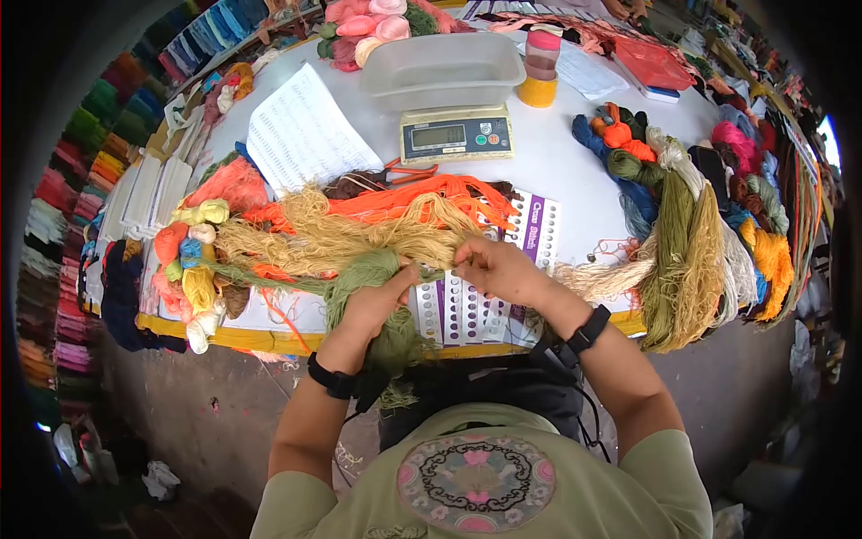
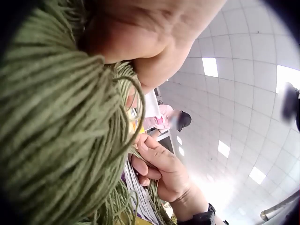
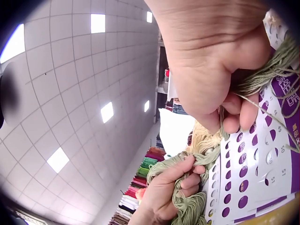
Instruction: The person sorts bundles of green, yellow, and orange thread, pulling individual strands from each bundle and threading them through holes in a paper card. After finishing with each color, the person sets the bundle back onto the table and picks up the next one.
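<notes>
A skein of green thread hangs over the table's front edge, gripped by my left hand, whose fingers curl round it in the right wrist view too. Just to the right, my right hand pinches green strands between thumb and fingers; in the right wrist view the strands pass through that hand. Beneath the hands lie white and purple cards with rows of holes, marked "Cross Stitch". Beige thread and orange thread are spread behind the hands.
A digital scale stands at the back with a translucent tray on it. Left of it lies a written sheet. Piles of coloured skeins cover the right side; more skeins lie at left. A person in pink is beyond.
</notes>
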A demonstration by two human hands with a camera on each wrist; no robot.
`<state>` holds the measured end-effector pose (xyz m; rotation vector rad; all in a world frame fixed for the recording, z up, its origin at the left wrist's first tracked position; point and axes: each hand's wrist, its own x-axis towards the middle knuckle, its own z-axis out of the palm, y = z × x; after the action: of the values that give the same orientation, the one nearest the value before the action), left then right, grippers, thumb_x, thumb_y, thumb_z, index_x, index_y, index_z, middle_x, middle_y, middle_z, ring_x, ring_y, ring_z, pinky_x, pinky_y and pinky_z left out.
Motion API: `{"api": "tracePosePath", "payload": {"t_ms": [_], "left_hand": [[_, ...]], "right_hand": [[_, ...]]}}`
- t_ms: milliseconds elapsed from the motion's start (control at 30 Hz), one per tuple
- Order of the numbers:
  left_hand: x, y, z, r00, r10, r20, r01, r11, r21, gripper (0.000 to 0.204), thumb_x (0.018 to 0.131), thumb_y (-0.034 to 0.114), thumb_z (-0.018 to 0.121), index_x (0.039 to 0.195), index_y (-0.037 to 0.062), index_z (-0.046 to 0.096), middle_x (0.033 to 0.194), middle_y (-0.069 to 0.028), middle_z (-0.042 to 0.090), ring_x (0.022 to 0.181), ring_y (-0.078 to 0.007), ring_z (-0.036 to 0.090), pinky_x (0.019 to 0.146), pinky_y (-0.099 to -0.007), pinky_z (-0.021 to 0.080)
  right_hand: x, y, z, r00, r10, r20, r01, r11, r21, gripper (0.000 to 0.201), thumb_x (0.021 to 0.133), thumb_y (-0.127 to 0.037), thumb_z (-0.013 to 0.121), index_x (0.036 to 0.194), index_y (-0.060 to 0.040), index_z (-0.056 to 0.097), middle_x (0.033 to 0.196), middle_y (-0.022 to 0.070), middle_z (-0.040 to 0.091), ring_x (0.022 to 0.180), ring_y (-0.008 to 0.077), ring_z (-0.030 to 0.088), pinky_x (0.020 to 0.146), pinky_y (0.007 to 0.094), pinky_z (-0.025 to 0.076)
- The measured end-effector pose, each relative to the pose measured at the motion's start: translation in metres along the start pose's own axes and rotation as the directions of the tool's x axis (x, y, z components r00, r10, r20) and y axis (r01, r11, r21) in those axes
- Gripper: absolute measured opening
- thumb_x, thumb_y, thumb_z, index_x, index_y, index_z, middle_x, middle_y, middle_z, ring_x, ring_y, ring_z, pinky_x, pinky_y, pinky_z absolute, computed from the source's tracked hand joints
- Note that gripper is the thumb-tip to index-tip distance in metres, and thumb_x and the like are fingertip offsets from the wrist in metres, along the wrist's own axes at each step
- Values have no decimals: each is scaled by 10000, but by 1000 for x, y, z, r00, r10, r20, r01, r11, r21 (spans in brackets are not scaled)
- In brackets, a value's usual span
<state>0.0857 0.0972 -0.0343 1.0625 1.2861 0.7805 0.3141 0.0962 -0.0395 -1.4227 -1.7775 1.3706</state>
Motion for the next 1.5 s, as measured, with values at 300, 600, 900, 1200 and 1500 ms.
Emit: {"api": "tracePosePath", "payload": {"t_ms": [300, 600, 900, 1200, 1500], "left_hand": [[-16, 29, 22, 891, -143, 432, 249, 948, -199, 177, 904, 199, 591, 956, 37, 642, 792, 8, 606, 549, -74, 466, 484, -214, 329], [10, 11, 28, 883, -214, 419, 13, 901, 433, 193, 919, 185, 559, 1058, 64, 616, 967, -29, 689, 539, -87, 536, 505, -210, 406], [-36, 55, -125, 945, 176, 274, 148, 519, -842, 123, 950, 171, 550, 1032, 80, 569, 808, -26, 591, 574, -48, 465, 449, -157, 353], [-33, 53, -63, 677, 376, -632, -569, 812, -126, 185, 892, 93, 635, 1076, 87, 616, 804, 21, 588, 621, -48, 491, 502, -197, 392], [19, -2, 26, 866, 433, 250, -469, 533, 704, 304, 923, 327, 570, 955, 39, 663, 849, -90, 658, 773, -235, 612, 715, -365, 468]], "right_hand": [[1, 2, 2, 1000, -20, -24, 20, 1000, 12, 192, 901, -159, 633, 1025, -54, 531, 665, 25, 579, 564, 83, 550, 505, 251, 434], [-2, 12, -1, 988, -148, 42, 140, 979, 150, 242, 933, -267, 591, 997, -34, 579, 707, 28, 575, 677, 98, 542, 651, 265, 449], [-3, 9, -3, 997, -5, 75, 13, 995, -101, 626, 962, -580, 356, 927, -44, 678, 760, 48, 627, 697, 146, 580, 681, 299, 477], [-7, 6, 2, 997, -69, -22, 62, 973, -221, 646, 919, -639, 379, 846, -95, 721, 772, 117, 659, 789, 296, 640, 740, 383, 492], [-11, -4, 3, 963, -243, -115, 166, 873, -458, 414, 908, -432, 570, 760, -49, 631, 685, 100, 600, 678, 295, 596, 618, 357, 482]]}}
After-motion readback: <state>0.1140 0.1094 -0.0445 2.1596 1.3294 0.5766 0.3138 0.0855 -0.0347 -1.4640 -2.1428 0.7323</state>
